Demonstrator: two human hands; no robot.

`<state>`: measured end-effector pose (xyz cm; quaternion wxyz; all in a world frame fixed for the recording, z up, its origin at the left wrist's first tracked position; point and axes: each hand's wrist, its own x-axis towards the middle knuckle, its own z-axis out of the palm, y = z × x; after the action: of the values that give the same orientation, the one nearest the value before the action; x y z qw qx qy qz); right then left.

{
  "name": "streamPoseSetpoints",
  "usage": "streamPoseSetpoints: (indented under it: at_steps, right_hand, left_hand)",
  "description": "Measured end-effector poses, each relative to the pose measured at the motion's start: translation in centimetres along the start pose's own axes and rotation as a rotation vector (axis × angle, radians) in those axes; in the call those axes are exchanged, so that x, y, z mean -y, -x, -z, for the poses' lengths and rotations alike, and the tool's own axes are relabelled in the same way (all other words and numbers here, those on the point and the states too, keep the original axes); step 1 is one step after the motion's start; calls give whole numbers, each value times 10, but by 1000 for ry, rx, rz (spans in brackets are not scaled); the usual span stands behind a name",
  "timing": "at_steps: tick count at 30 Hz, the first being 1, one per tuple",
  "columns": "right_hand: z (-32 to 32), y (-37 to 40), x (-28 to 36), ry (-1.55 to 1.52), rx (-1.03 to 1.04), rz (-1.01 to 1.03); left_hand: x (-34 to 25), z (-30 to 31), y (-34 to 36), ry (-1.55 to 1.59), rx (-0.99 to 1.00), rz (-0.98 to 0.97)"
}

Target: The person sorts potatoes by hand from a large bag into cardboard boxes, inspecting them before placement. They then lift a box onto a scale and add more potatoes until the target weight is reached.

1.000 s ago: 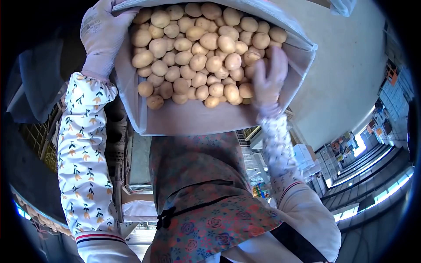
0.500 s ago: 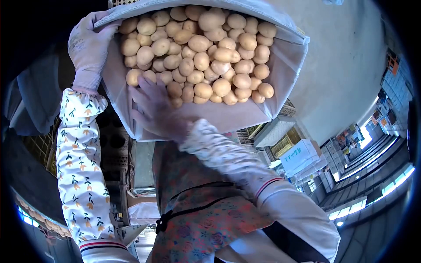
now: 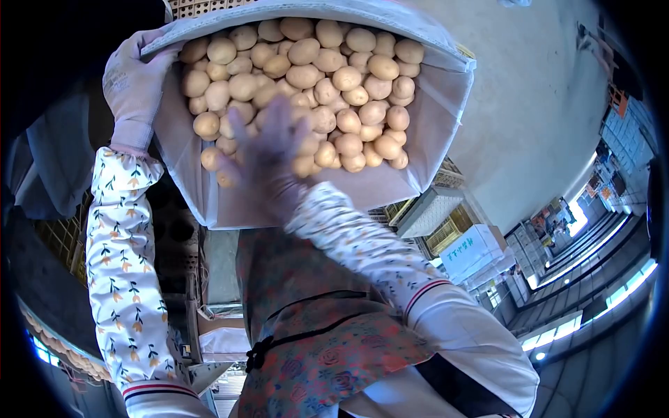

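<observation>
Many small, round, yellow-brown potatoes [image 3: 304, 75] lie heaped in a box lined with pale cloth-like sheeting [image 3: 446, 97]. My gloved left hand [image 3: 132, 87] grips the box's upper left rim, the fingers hooked over its edge. Over the near left part of the heap is my gloved right hand [image 3: 268, 157], blurred by motion, its fingers spread across the potatoes. It covers some of them, and whether the fingertips press on any is not clear. Nothing shows in its grasp.
A white carton with green lettering [image 3: 468, 254] stands lower right, near yellow crates [image 3: 446, 230]. Perforated crate tops [image 3: 202, 8] show beyond the box. A floral apron [image 3: 327, 348] covers my front. Grey floor [image 3: 516, 104] stretches to the right.
My right hand has moved up and right, farther over the potatoes. The box has shifted slightly left in view, with my left hand still on its rim. Some potatoes at the near left have shifted.
</observation>
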<state>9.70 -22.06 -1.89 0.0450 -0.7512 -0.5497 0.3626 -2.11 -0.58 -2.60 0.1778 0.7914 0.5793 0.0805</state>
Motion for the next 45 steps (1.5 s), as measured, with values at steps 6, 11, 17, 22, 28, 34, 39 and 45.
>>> streamPoseSetpoints:
  at_steps: [6, 11, 17, 22, 28, 34, 39, 45]
  right_hand:
    - [-22, 46, -6, -557, -43, 392]
    - [76, 88, -96, -256, -262, 205]
    - [126, 138, -196, 285, -542, -215]
    - [97, 162, -239, -598, -83, -904]
    - [92, 170, -237, -1122, 58, -1132]
    - [101, 150, -219, -1229, 26, -1102]
    - [169, 116, -160, -1072, -29, -993]
    - [165, 104, -163, -1196, -385, -760]
  left_hand:
    - [11, -5, -1, 74, 16, 16]
    - [11, -2, 0, 28, -9, -24]
    - [6, -3, 1, 61, -15, 0]
    - [-2, 4, -2, 75, 56, 90]
    - [-22, 16, 72, 405, -139, 79]
    - [-27, 23, 272, 881, 571, 1409]
    - [-25, 61, 213, 1001, 541, 1386]
    - [-45, 66, 190, 1217, 196, 1283]
